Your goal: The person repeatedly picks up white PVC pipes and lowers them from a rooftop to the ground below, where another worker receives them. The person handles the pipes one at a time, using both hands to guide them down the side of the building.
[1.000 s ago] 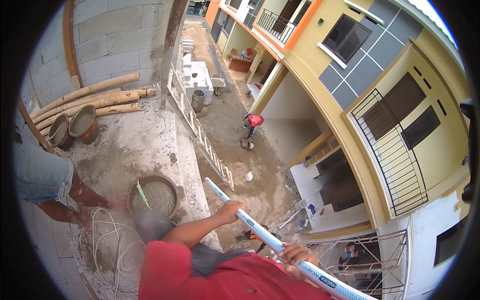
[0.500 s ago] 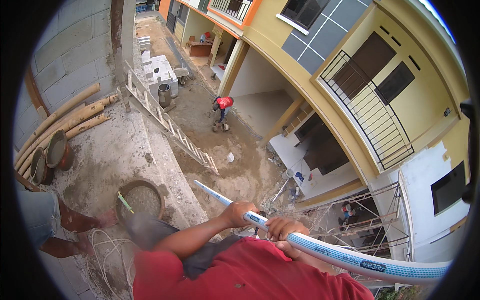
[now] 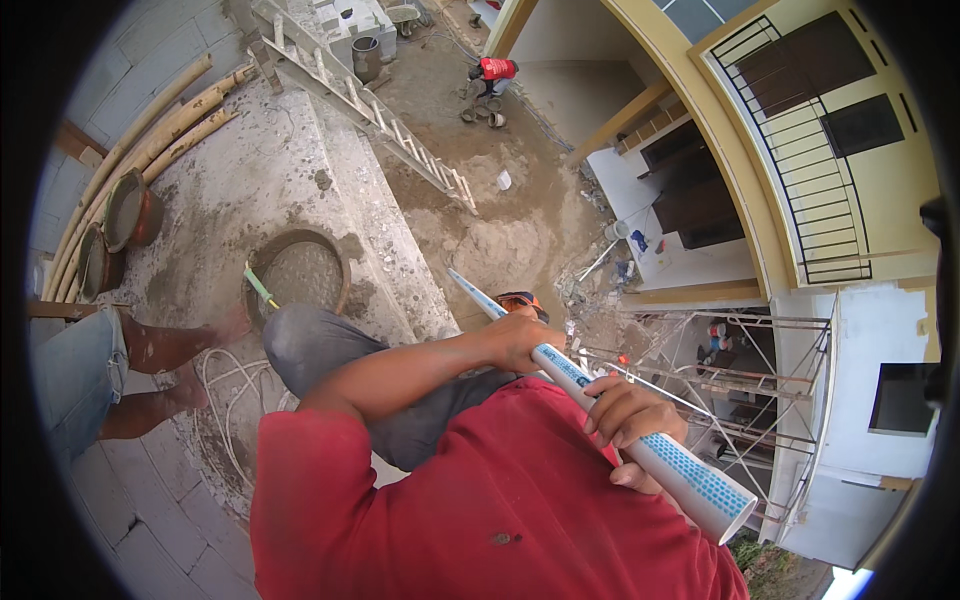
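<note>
Both my hands grip a white plastic pipe [image 3: 690, 482] with blue print, which slants from the middle of the view down to its open end at the lower right. My left hand [image 3: 522, 340] is wrapped round the pipe further along. Nearer the open end, my right hand [image 3: 636, 415] has its fingers curled over it. Past my left hand the far part of the pipe tapers away over the ground below. An orange and black thing [image 3: 525, 303] shows just beyond my left hand, partly hidden.
A round tub [image 3: 342, 272] of wet mortar with a green-handled tool [image 3: 262, 287] stands by my knee. Another person's bare legs [image 3: 165, 345], a loose rope [image 3: 235, 375], buckets [image 3: 135, 212] and bamboo poles [image 3: 150, 135] are left. Below are a ladder [image 3: 375, 120], scaffolding [image 3: 740, 400] and a red-shirted worker [image 3: 497, 70].
The pipe's near end, earlier beyond the right edge, now shows just past my right hand. The view has tilted downward. Both hands still hold the pipe.
</note>
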The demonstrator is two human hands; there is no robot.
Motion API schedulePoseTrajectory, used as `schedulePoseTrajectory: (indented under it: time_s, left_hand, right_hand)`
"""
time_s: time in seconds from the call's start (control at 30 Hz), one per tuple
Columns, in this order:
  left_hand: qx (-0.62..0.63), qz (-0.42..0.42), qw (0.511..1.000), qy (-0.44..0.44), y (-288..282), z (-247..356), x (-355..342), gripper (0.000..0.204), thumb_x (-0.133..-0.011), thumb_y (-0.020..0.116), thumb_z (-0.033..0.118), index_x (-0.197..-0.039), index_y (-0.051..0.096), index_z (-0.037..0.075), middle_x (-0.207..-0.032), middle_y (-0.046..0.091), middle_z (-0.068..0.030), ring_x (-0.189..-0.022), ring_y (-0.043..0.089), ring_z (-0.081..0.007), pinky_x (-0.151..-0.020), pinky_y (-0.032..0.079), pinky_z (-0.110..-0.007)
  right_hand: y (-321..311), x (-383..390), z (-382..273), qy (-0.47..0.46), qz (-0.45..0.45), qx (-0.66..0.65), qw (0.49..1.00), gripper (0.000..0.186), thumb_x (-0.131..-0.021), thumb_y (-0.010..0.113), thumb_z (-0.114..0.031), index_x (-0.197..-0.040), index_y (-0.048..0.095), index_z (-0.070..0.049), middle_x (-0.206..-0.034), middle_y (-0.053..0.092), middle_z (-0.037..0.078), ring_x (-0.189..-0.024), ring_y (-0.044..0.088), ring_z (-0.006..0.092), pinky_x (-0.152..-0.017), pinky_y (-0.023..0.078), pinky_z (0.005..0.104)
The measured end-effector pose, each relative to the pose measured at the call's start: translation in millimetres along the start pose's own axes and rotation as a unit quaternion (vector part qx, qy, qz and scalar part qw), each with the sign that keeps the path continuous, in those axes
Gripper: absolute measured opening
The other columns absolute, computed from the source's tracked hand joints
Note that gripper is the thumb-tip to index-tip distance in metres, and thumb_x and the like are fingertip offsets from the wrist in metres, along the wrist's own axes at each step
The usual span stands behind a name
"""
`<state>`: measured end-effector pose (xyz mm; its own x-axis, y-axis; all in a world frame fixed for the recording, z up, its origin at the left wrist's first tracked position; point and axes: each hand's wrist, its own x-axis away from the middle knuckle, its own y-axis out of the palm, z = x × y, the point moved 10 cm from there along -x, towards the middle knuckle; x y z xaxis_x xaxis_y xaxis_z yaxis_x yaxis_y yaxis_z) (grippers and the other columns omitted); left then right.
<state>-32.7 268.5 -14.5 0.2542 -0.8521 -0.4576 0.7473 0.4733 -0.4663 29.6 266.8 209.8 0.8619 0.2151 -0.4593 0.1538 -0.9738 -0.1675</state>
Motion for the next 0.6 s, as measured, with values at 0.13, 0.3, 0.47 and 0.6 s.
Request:
schedulePoseTrajectory:
  time_s: [0.13,0.3,0.47,0.6]
  left_hand:
    - [-0.015,-0.016,0.992,-0.126,9.5,-42.7,16.1,0.020,-0.075,0.072,0.027,-0.083,0.056,0.017,-0.078,0.063,-0.0015,-0.080,0.064,-0.0271,-0.072,0.043,-0.042]
    - [-0.001,0.023,0.998,-0.051,21.9,-14.8,17.9,0.025,-0.075,0.073,0.032,-0.085,0.055,0.017,-0.077,0.063,0.0007,-0.080,0.063,-0.0225,-0.076,0.037,-0.039]
    - [0.041,-0.142,0.985,-0.093,46.7,-25.8,24.2,0.015,-0.076,0.070,0.026,-0.083,0.058,0.020,-0.081,0.066,-0.0005,-0.087,0.064,-0.0215,-0.083,0.034,-0.044]
    - [-0.012,-0.224,0.970,-0.095,75.4,-31.9,27.8,0.011,-0.072,0.071,0.024,-0.079,0.062,0.021,-0.079,0.065,-0.0004,-0.085,0.062,-0.0205,-0.079,0.034,-0.038]
  right_hand:
    - [-3.3,4.4,10.8,0.049,0.016,0.016,0.999,0.033,-0.080,0.079,-0.024,-0.095,0.053,-0.008,-0.075,0.060,0.007,-0.070,0.063,0.0234,-0.085,0.049,0.0466]
    - [7.9,26.0,55.2,0.127,0.010,0.065,0.990,0.043,-0.071,0.087,-0.025,-0.095,0.055,-0.008,-0.095,0.063,0.013,-0.092,0.064,0.0283,-0.097,0.044,0.0498]
    - [10.9,58.5,86.9,0.326,0.000,-0.195,0.925,0.067,-0.077,0.072,-0.058,-0.116,0.061,-0.006,-0.135,0.050,0.025,-0.136,0.036,0.0388,-0.113,0.023,0.0531]
    - [-12.0,111.7,125.9,0.580,0.054,-0.076,0.809,0.065,-0.083,0.070,-0.047,-0.123,0.057,0.003,-0.140,0.044,0.030,-0.138,0.035,0.0356,-0.112,0.028,0.0453]
